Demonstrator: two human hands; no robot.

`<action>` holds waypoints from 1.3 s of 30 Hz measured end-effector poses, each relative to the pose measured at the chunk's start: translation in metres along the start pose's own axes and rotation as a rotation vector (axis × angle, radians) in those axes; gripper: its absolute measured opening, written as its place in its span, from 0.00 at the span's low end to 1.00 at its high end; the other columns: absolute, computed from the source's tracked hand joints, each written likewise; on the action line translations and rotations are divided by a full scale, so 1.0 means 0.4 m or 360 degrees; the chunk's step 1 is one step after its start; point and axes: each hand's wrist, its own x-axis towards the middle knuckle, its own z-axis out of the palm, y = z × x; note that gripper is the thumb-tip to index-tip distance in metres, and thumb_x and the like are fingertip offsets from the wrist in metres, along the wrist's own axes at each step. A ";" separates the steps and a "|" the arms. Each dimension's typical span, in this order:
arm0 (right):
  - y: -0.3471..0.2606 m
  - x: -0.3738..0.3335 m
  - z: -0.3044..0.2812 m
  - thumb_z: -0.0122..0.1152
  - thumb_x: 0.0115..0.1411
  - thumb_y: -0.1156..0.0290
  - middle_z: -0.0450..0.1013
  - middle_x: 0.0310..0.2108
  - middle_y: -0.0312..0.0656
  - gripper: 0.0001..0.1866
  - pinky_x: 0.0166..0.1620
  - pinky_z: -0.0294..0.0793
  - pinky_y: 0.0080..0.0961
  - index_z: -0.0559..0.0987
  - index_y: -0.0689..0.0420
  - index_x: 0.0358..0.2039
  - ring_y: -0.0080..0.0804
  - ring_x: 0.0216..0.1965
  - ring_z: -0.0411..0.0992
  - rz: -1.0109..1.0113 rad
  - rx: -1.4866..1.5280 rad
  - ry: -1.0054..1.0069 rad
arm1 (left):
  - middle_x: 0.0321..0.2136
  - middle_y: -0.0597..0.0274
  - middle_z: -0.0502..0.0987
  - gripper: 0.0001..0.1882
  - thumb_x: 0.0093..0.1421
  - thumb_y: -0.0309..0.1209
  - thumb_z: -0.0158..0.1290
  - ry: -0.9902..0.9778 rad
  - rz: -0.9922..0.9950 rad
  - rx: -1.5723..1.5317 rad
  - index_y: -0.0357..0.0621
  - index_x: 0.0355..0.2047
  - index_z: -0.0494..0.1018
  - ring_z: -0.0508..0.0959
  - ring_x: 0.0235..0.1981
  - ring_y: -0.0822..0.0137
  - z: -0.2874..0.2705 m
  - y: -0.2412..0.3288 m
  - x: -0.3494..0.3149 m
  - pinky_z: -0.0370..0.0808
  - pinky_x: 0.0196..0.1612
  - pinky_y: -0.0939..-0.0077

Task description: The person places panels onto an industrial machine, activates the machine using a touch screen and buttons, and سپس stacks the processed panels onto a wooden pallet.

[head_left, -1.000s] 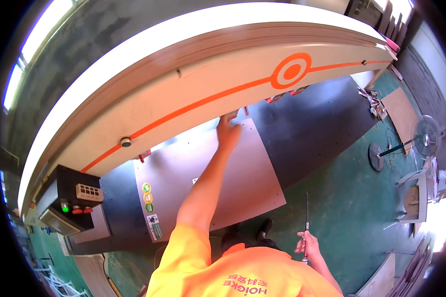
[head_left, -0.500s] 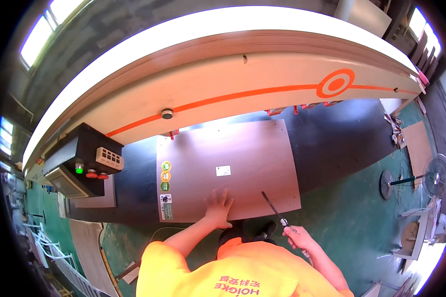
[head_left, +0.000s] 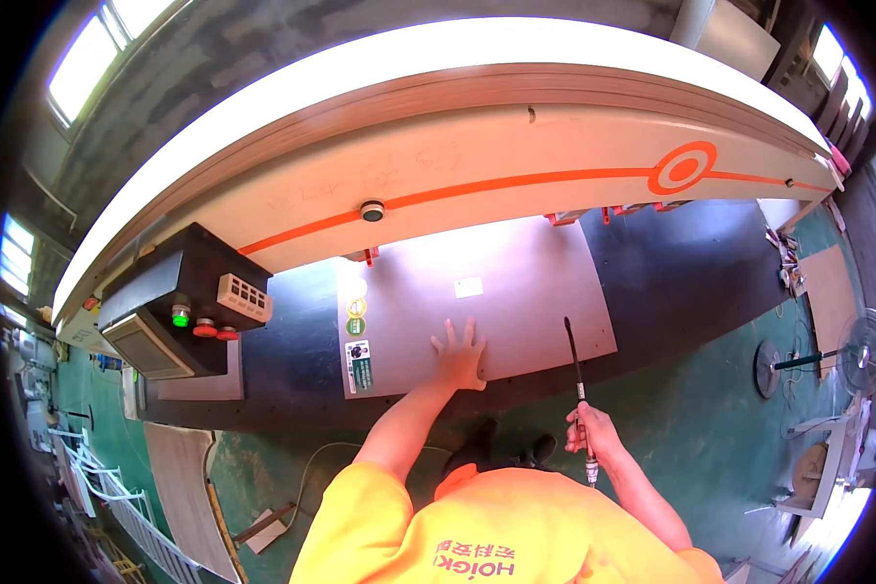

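Head view: right hand (head_left: 592, 430) with a tool (head_left: 573, 355), left hand (head_left: 460, 362) on a board (head_left: 545, 302).
Right grip is wrapped round the tool's handle, fingers hiding part of it; whether the tip touches the board is hard to tell; left grip grasps nothing, palm spread near the board's close edge, seemingly to steady it; board lies on the black worktop (head_left: 686, 263); glare washes out one sticker (head_left: 356, 289); the beam (head_left: 477, 212) hides the far edge.
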 end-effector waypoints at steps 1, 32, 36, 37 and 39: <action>0.003 -0.005 -0.001 0.39 0.70 0.50 0.71 0.19 0.41 0.24 0.22 0.72 0.23 0.70 0.61 0.36 0.31 0.17 0.73 0.0007 -0.0005 0.0014 | 0.68 0.49 0.43 0.49 0.36 0.49 0.67 -0.0004 0.0008 0.0004 0.56 0.61 0.63 0.45 0.65 0.26 -0.007 0.002 0.015 0.55 0.52 0.19; -0.063 -0.010 -0.023 0.40 0.70 0.49 0.71 0.18 0.41 0.24 0.25 0.78 0.30 0.71 0.61 0.38 0.34 0.17 0.73 -0.0093 0.0075 0.0011 | 0.70 0.49 0.41 0.54 0.37 0.49 0.68 -0.0111 -0.0067 -0.0164 0.52 0.65 0.58 0.43 0.67 0.30 -0.087 0.019 0.100 0.54 0.58 0.26; -0.016 -0.066 -0.066 0.39 0.70 0.48 0.71 0.18 0.42 0.25 0.26 0.79 0.34 0.71 0.60 0.37 0.34 0.17 0.73 -0.0070 0.0178 0.0045 | 0.68 0.47 0.47 0.48 0.43 0.50 0.64 0.0183 0.0172 -0.0276 0.47 0.63 0.60 0.45 0.68 0.39 -0.023 0.029 0.083 0.51 0.62 0.32; 0.002 -0.078 -0.086 0.39 0.69 0.47 0.71 0.18 0.41 0.25 0.26 0.79 0.33 0.71 0.60 0.37 0.34 0.17 0.73 -0.0080 0.0146 0.0083 | 0.68 0.46 0.49 0.47 0.45 0.50 0.63 0.0300 0.0287 -0.0240 0.46 0.63 0.61 0.46 0.69 0.42 0.011 0.045 0.071 0.51 0.64 0.35; 0.040 -0.094 -0.134 0.39 0.69 0.46 0.70 0.16 0.40 0.25 0.24 0.78 0.34 0.71 0.59 0.36 0.33 0.16 0.72 -0.0073 0.0208 0.0150 | 0.64 0.45 0.57 0.38 0.50 0.46 0.60 0.0453 0.0378 -0.0377 0.41 0.59 0.64 0.53 0.67 0.45 0.069 0.124 0.013 0.54 0.66 0.48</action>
